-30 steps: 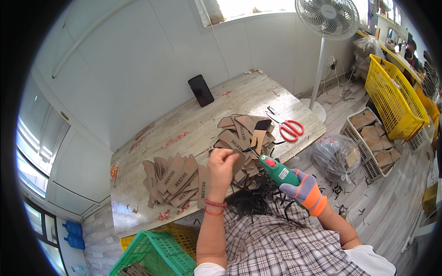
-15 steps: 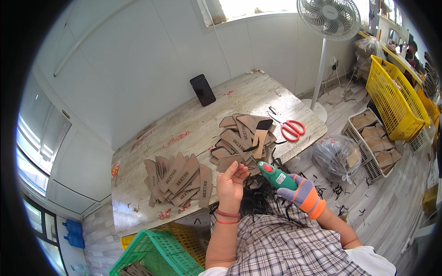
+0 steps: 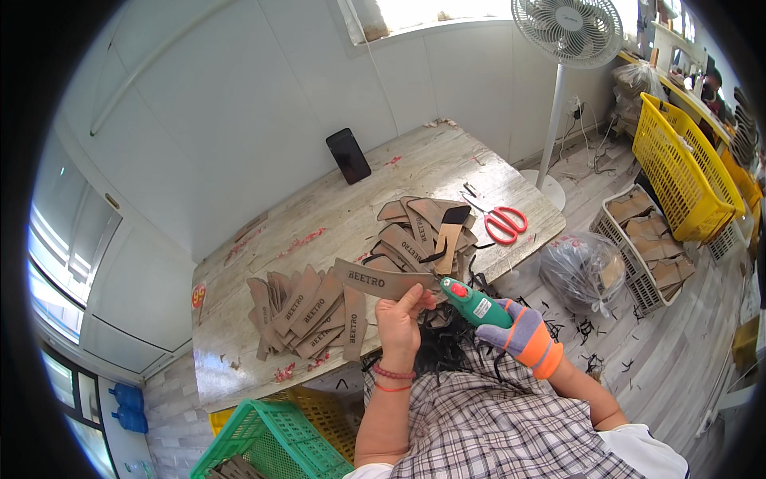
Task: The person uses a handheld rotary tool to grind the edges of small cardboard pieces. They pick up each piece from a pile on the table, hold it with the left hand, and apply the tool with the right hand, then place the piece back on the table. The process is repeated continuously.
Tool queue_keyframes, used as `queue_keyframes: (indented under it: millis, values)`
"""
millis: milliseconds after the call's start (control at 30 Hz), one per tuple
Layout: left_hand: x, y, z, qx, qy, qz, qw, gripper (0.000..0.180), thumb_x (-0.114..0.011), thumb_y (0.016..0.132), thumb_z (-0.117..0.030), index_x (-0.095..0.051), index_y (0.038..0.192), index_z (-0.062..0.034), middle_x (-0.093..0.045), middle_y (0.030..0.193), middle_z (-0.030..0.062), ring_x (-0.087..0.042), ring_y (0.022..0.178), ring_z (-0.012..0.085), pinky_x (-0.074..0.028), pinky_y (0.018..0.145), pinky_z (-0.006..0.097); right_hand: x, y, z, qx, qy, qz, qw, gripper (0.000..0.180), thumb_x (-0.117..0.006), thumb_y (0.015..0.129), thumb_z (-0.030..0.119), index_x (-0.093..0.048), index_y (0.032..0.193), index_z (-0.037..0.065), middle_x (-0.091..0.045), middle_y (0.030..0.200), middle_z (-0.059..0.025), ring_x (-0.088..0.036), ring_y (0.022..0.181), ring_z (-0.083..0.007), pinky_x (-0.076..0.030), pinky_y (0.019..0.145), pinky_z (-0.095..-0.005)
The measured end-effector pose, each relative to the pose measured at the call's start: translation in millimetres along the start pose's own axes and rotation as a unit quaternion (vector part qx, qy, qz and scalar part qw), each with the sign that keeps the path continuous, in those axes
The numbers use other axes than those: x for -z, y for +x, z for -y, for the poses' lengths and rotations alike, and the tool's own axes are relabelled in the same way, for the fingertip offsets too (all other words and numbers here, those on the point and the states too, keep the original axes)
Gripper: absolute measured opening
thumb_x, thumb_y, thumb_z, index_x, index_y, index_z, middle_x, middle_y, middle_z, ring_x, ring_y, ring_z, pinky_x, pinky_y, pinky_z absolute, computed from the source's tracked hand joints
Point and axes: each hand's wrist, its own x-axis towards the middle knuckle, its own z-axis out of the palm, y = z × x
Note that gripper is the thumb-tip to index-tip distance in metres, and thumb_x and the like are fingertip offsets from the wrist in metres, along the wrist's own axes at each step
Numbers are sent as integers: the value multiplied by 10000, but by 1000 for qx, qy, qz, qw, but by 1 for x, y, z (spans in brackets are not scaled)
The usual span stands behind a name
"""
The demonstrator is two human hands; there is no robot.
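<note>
In the head view, the bare left hand (image 3: 401, 319) pinches a brown leather strip (image 3: 383, 280) level above the table edge (image 3: 239, 375), presenting its end to the green glue gun (image 3: 474, 302), which the gloved right hand (image 3: 523, 335) grips closed just right of it. Finished strips (image 3: 307, 311) lie stacked left of the grip.

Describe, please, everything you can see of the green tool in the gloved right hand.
The green tool is a small pistol-shaped device, seemingly plastic, with a red button on top and a dark nozzle. The right hand, in a purple and orange glove, grips its rear. It lies tilted, nozzle pointing up-left toward the end of the brown strip that the bare left hand holds above the table edge. Whether nozzle and strip touch is unclear.
</note>
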Motion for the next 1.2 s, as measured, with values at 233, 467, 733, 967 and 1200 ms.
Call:
queue_keyframes:
  millis: [233,467,733,967,1200]
  values:
    - [5,-4,-1,-8,71,1,997,102,-638,867,-63,-664,918,21,-684,791,111,-645,660,177,-519,607,291,2,3,3,5,-33,-4,999,520,-789,761,267,-579,1153,-4,-646,779,-22,-570,583,-54,-467,527,-213]
    - [11,-6,-17,-29,192,16,981,124,-632,880,-101,-675,909,12,-694,822,84,-620,662,135,-495,622,260,12,0,5,-24,-135,38,990,624,-787,711,454,-610,1147,43,-681,771,-90,-652,658,-125,-524,648,-262]
    - [15,-7,-22,-5,220,60,974,138,-655,845,-114,-693,858,19,-692,791,75,-613,654,128,-482,629,257,8,-1,6,-22,-107,47,993,604,-824,710,335,-598,1156,-3,-674,799,-44,-614,661,-64,-506,606,-221]
    - [16,-8,-18,16,201,73,977,129,-660,839,-105,-691,867,17,-691,790,75,-612,650,128,-486,627,260,7,-1,8,-22,-87,47,995,609,-800,708,404,-605,1151,33,-675,769,-76,-629,622,-110,-518,612,-255]
    - [19,-9,-11,32,203,88,975,140,-660,843,-110,-684,890,19,-685,786,78,-608,645,130,-484,621,255,2,2,11,-34,-45,54,997,543,-800,737,316,-602,1140,11,-655,752,-34,-580,599,-65,-477,557,-218]
